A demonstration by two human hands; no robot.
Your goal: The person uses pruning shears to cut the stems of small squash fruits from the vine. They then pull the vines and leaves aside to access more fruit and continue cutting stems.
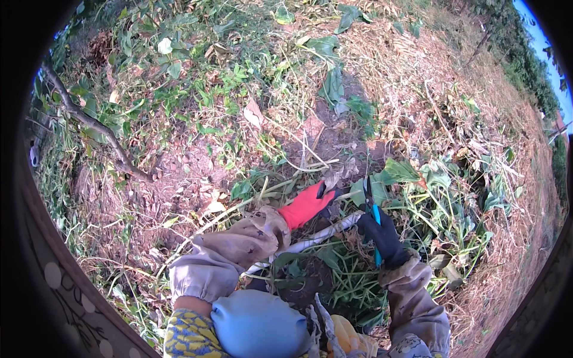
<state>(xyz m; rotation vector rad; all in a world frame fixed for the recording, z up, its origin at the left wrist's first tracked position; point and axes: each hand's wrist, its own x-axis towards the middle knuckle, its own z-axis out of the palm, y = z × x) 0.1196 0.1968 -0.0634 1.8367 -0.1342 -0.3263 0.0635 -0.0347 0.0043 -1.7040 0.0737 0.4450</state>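
Observation:
My left hand (310,205), in a red glove with dark fingertips, is at the vine stems and a dry curled leaf (335,178) in the middle of the view. The glove hides whether its fingers grip a stem. In a dark glove, my right hand (386,237) holds pruning shears (376,215) with blue handles, blades pointing away from me. Broad green leaves (399,171) lie just beyond the blades. A pale pipe or pole (315,238) runs slantwise below both hands. Cut-looking green stems (353,273) lie in shade below my right hand.
A bare branch (100,127) leans in at the left. Green weeds (179,94) and dry straw (506,134) cover the ground around. More wilted vines (447,210) are heaped on the right. A light blue rounded object (262,324) is close to my body.

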